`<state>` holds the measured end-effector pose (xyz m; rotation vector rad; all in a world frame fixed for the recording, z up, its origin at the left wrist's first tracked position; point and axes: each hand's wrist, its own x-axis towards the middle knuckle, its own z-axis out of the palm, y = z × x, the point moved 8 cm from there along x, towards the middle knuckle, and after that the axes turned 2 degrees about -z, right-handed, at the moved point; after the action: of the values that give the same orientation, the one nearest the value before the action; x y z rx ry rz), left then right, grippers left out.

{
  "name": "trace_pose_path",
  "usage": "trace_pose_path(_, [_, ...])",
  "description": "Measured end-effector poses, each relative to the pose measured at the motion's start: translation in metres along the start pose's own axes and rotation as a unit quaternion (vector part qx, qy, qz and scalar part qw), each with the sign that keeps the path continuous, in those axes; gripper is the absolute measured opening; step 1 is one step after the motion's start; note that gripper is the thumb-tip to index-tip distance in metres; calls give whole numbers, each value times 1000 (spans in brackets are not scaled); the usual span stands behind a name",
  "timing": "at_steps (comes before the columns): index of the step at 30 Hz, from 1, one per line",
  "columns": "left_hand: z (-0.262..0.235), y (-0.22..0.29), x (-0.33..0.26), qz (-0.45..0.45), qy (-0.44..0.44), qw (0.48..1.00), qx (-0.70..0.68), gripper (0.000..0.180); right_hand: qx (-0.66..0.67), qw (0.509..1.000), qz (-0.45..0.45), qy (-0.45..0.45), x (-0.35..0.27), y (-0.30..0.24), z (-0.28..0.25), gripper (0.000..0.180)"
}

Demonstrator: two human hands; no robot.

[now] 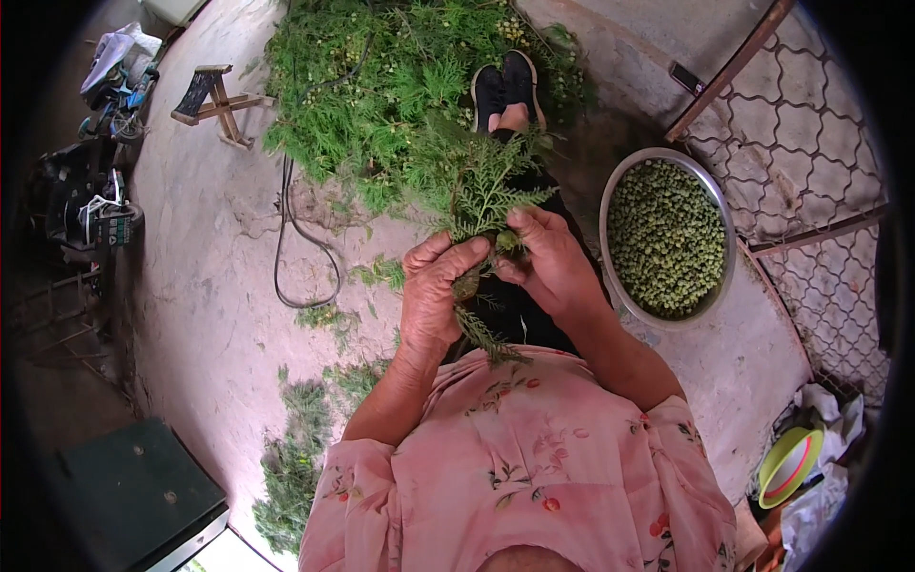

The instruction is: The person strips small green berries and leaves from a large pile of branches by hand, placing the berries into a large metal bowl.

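Observation:
A feathery green conifer sprig [477, 186] is held in front of my lap, its fronds fanning away from me and one tip hanging back toward my shirt. My left hand [437, 286] grips its stem with the thumb pressed on top. My right hand [553, 259] is closed close beside it, thumb and fingers pinching a small green cone [508, 240] at the sprig. To my right stands a round metal basin [726, 267] filled with many small green cones [665, 238].
Beyond my lap lies a big heap of green branches [372, 105], next to my black shoes [505, 86]. A folding stool [219, 105] and a black cable [279, 248] are to the left. Loose sprigs [295, 458] lie near my left side. A metal mesh panel [782, 133] leans at right.

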<state>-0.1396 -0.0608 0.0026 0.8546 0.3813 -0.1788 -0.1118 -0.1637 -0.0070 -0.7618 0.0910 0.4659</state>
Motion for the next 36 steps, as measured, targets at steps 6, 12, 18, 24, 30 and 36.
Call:
trace_pose_path(6, [-2, 8, -1, 26, 65, 996, 47, 8, -143, 986, -80, 34, -3, -14, 1, 24])
trace_pose_path(12, [-14, 12, 3, 25, 106, 988, 108, 16, -180, 977, -108, 24, -8, -26, 3, 24])
trace_pose_path(18, [-14, 11, 7, 30, 55, 990, 125, 27, -283, 949, -142, -2, -8, -32, 12, 18])
trace_pose_path(24, [5, 19, 1, 35, 16, 996, 76, 18, -392, 886, -246, -9, -9, -38, 21, 15])
trace_pose_path(30, [4, 15, 6, 55, 15, 997, 54, 7, -390, 886, -249, -10, -8, -35, 20, 13])
trace_pose_path(36, [4, 8, 6, 19, -17, 1000, -12, 6, -259, 964, -62, 5, -5, -21, 16, 21])
